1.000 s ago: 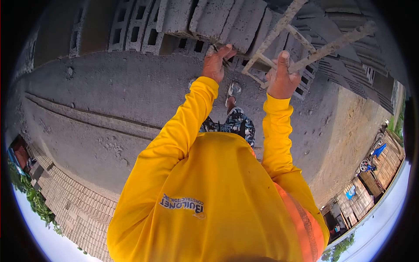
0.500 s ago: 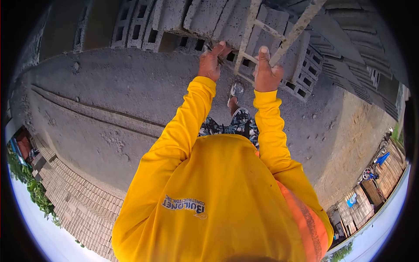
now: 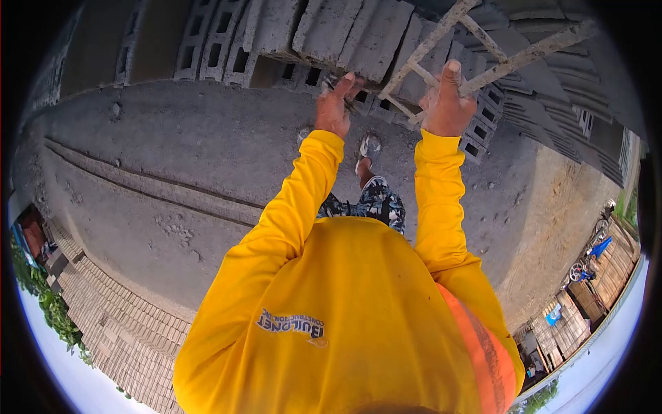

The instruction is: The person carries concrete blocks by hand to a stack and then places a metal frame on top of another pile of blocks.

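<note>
Gripping frame [image 3: 476, 52] rail with right hand [image 3: 445, 103], fingers wrapped, thumb up; frame leans on block stack [image 3: 345, 34]. Left hand [image 3: 336, 103] fingers pinching small dark item, unclear. Likely stiff, rough, mortar-crusted, moderately heavy; best held at rails near rungs.

We have one head view only, fisheye, looking steeply down over the yellow shirt [image 3: 345, 310], close, toward the concrete blocks [image 3: 345, 34] ahead.

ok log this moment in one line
left hand: on concrete block edge | right hand: gripping metal frame | stack: hollow blocks behind | ground: bare concrete
</note>
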`<move>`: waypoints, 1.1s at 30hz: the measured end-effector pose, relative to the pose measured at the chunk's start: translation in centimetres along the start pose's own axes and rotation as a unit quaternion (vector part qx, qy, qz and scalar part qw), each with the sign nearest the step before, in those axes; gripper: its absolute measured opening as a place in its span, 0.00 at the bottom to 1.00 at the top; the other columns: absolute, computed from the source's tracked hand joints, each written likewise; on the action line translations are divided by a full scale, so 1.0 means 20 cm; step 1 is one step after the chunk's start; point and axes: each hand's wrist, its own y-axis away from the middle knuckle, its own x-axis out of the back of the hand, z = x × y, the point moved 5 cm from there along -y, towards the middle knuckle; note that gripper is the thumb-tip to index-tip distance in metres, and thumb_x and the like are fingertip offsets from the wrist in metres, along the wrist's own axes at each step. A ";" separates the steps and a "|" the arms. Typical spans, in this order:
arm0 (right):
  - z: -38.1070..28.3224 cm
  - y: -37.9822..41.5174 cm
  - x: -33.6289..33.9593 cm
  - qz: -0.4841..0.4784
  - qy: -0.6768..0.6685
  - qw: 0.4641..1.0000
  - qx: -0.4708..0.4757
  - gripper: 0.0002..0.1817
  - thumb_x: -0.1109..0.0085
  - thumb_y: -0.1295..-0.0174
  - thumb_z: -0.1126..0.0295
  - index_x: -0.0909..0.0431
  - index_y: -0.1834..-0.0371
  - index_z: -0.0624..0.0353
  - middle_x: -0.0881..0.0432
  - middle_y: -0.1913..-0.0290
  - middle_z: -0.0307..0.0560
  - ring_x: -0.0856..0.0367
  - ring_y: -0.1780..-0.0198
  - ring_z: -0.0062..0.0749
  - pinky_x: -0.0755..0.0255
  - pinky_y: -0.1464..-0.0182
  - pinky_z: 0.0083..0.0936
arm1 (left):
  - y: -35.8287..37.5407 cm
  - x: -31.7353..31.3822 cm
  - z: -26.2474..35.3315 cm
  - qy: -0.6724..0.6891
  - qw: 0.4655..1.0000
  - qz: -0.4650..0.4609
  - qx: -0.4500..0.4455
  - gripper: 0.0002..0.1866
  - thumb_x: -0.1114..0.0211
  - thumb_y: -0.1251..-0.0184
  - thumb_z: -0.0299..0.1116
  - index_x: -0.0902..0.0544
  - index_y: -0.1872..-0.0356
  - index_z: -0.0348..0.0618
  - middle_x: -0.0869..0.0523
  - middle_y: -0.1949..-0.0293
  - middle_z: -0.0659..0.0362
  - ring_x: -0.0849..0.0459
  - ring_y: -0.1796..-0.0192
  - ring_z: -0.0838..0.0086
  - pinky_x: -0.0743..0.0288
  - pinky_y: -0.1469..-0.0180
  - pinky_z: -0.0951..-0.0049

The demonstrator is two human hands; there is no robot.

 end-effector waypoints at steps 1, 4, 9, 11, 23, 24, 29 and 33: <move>-0.06 -0.01 0.05 0.010 0.015 1.000 0.014 0.28 0.33 0.44 0.43 0.19 0.72 0.64 0.26 0.84 0.39 0.31 0.85 0.19 0.37 0.82 0.17 | 0.05 -0.01 0.00 0.014 1.000 0.003 0.002 0.15 0.28 0.41 0.34 0.17 0.58 0.37 0.16 0.66 0.58 0.20 0.60 0.72 0.28 0.48 0.70; -0.25 -0.06 0.21 0.037 0.039 0.997 0.051 0.29 0.32 0.46 0.42 0.20 0.73 0.64 0.27 0.85 0.39 0.32 0.85 0.19 0.37 0.82 0.18 | 0.09 0.12 -0.11 0.037 0.999 0.011 0.004 0.12 0.28 0.42 0.32 0.16 0.60 0.37 0.17 0.71 0.61 0.20 0.67 0.75 0.24 0.54 0.73; -0.22 -0.10 0.37 0.080 0.076 0.992 0.061 0.31 0.33 0.46 0.40 0.22 0.74 0.65 0.30 0.86 0.40 0.34 0.86 0.21 0.39 0.81 0.19 | 0.19 0.09 -0.26 -0.003 0.999 -0.020 0.040 0.13 0.28 0.44 0.29 0.17 0.59 0.35 0.17 0.70 0.59 0.19 0.69 0.73 0.21 0.54 0.73; -0.19 -0.11 0.38 0.075 0.067 0.993 0.057 0.31 0.33 0.46 0.41 0.22 0.74 0.64 0.30 0.86 0.40 0.34 0.86 0.21 0.39 0.81 0.19 | 0.20 0.04 -0.32 0.014 0.998 -0.034 0.060 0.14 0.28 0.44 0.28 0.17 0.58 0.33 0.16 0.67 0.57 0.17 0.66 0.71 0.20 0.50 0.71; 0.04 -0.17 0.35 -0.045 0.154 0.975 0.153 0.25 0.34 0.40 0.49 0.18 0.74 0.65 0.20 0.78 0.39 0.31 0.80 0.15 0.39 0.77 0.18 | 0.22 -0.24 -0.47 0.022 0.995 -0.084 0.043 0.26 0.29 0.40 0.37 0.24 0.45 0.32 0.18 0.48 0.47 0.21 0.41 0.61 0.30 0.37 0.68; 0.04 -0.16 0.33 -0.042 0.152 0.976 0.153 0.25 0.34 0.40 0.50 0.18 0.74 0.66 0.20 0.79 0.38 0.31 0.80 0.14 0.39 0.76 0.19 | 0.19 -0.27 -0.45 0.020 0.995 -0.088 0.042 0.26 0.29 0.40 0.37 0.24 0.45 0.32 0.18 0.48 0.48 0.21 0.42 0.61 0.30 0.37 0.68; -0.45 -0.15 0.33 -0.057 0.083 0.984 0.150 0.23 0.35 0.38 0.52 0.17 0.69 0.66 0.20 0.79 0.39 0.30 0.77 0.20 0.34 0.73 0.26 | 0.19 -0.25 -0.47 0.024 0.997 -0.063 0.047 0.26 0.28 0.41 0.37 0.24 0.46 0.34 0.17 0.49 0.51 0.20 0.43 0.62 0.29 0.39 0.68; -0.12 -0.23 0.32 -0.102 0.184 0.964 0.162 0.23 0.35 0.38 0.51 0.17 0.64 0.67 0.20 0.79 0.40 0.29 0.75 0.21 0.33 0.71 0.26 | 0.18 -0.27 -0.44 0.013 0.998 -0.047 0.045 0.24 0.27 0.42 0.36 0.22 0.48 0.34 0.16 0.52 0.51 0.19 0.45 0.62 0.29 0.40 0.68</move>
